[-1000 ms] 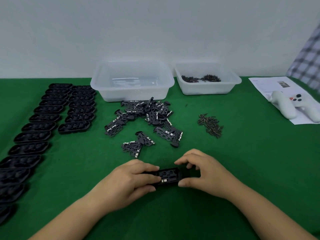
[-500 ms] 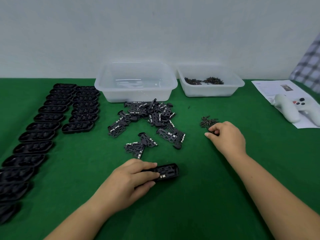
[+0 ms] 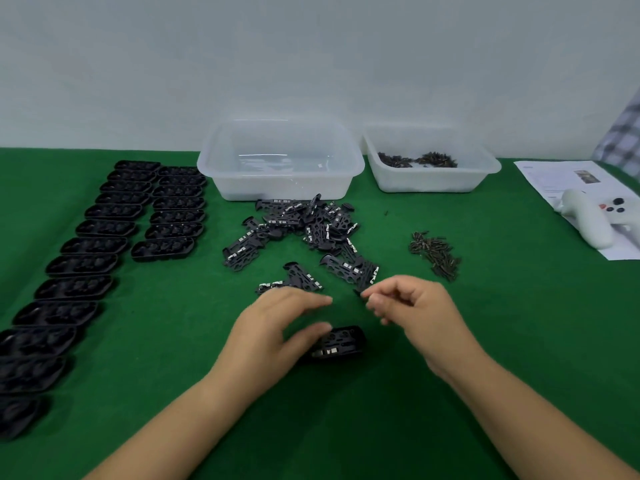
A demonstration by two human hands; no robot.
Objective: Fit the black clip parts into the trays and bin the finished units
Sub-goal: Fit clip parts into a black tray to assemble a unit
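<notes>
A green cloth (image 3: 519, 341) is covering the table, and a plain pale wall (image 3: 311, 57) is standing behind its far edge. Along the left edge, two rows of black trays (image 3: 104, 244) are lying side by side, running from the far side toward the near left corner. Toward the far edge at the centre, a clear bin (image 3: 280, 161) is sitting beside a second tub (image 3: 433, 168) holding small dark pieces. Just in front of the bin, a pile of clip parts (image 3: 304, 230) is spreading across the cloth. The left hand (image 3: 273, 327) is reaching over one tray (image 3: 341, 342) near the middle of the cloth, its fingers loosely spread and its thumb touching the tray's left end. The right hand (image 3: 412, 310) is hovering just above and right of that tray, its curled fingertips pinching a tiny dark piece (image 3: 358, 292), blurred. Further right, a heap of small pins (image 3: 434, 252) is lying on the cloth. At the right edge, a white controller (image 3: 592, 220) is resting on a printed sheet (image 3: 554, 178), and a checked fabric (image 3: 623, 140) is showing at the far right corner.
</notes>
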